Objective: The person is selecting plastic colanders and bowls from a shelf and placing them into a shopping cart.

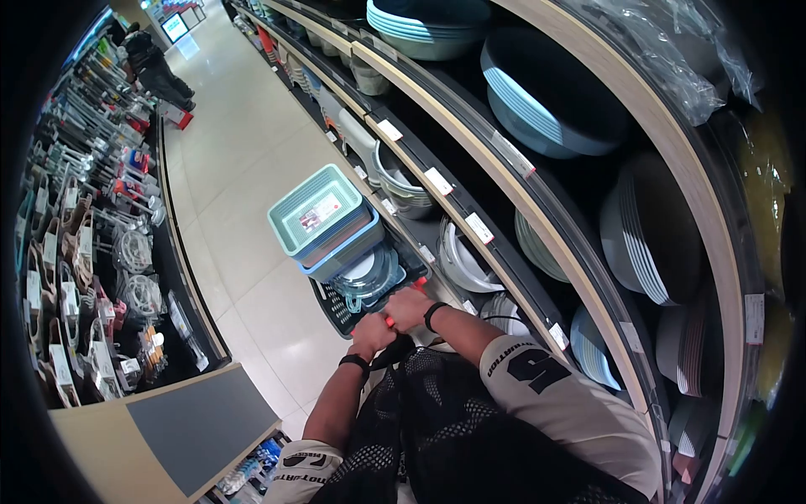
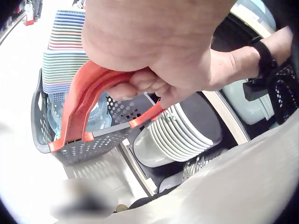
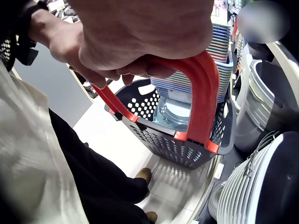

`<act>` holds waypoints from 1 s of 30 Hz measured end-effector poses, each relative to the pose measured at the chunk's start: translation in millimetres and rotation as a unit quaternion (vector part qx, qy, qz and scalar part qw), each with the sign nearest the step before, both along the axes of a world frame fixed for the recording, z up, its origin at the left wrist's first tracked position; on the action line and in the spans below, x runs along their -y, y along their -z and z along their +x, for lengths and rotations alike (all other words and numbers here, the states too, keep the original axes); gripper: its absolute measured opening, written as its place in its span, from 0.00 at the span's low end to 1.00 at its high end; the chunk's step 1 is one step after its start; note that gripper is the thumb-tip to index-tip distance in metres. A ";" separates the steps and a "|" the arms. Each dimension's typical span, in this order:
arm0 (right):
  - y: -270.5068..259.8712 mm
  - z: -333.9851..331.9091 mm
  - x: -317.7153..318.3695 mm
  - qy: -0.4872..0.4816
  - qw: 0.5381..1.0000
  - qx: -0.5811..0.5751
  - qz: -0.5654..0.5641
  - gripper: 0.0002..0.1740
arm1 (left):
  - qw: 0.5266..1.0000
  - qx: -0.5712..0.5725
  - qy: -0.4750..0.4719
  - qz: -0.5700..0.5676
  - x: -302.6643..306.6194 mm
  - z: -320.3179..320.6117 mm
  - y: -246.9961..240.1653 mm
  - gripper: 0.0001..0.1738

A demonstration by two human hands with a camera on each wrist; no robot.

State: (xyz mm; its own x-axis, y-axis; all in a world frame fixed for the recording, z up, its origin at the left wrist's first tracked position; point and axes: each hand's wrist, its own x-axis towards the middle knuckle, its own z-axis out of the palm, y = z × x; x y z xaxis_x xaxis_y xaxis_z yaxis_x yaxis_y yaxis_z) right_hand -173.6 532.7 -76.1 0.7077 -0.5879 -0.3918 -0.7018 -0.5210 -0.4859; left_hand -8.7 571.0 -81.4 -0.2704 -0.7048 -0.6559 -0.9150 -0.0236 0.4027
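A dark perforated shopping basket (image 1: 334,307) with a red handle (image 2: 77,105) stands in front of the body. Both hands grip that handle side by side: my left hand (image 1: 372,334) and my right hand (image 1: 409,308), fingers curled round the red bar. In the right wrist view the handle (image 3: 204,93) arches over the basket (image 3: 163,144). Inside the basket are stacked rectangular baskets (image 1: 315,210), pale green on top with a label, blue and other colours below. Clear bluish containers (image 1: 369,275) lie beside the stack, nearer the hands.
Shelves of basins (image 1: 537,109) and buckets (image 1: 403,181) curve along the right. Hanging utensils (image 1: 126,193) line the left rack, with a grey and wood end panel (image 1: 185,420) below. A tiled aisle (image 1: 252,168) runs between, and a person in dark clothes (image 1: 151,63) stands farther up.
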 end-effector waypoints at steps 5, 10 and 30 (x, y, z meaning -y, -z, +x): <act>9.7 11.1 15.6 0.010 1.000 -0.015 -0.011 0.12 | 0.999 -0.021 0.019 -0.027 17.2 12.2 11.6 0.18; 12.2 19.3 29.1 0.012 1.000 -0.025 -0.011 0.14 | 0.999 -0.027 0.024 -0.022 32.4 19.5 13.5 0.18; 14.8 50.7 103.4 0.036 0.999 0.016 0.003 0.11 | 0.999 -0.013 0.045 -0.011 117.1 53.8 7.2 0.21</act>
State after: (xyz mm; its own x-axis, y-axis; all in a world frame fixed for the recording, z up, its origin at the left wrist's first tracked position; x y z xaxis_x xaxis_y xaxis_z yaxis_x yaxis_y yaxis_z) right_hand -122.8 429.3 -90.9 0.6760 -0.6347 -0.3743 -0.7215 -0.4671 -0.5111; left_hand 45.1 453.9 -88.6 -0.3508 -0.6913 -0.6317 -0.9021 0.0684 0.4261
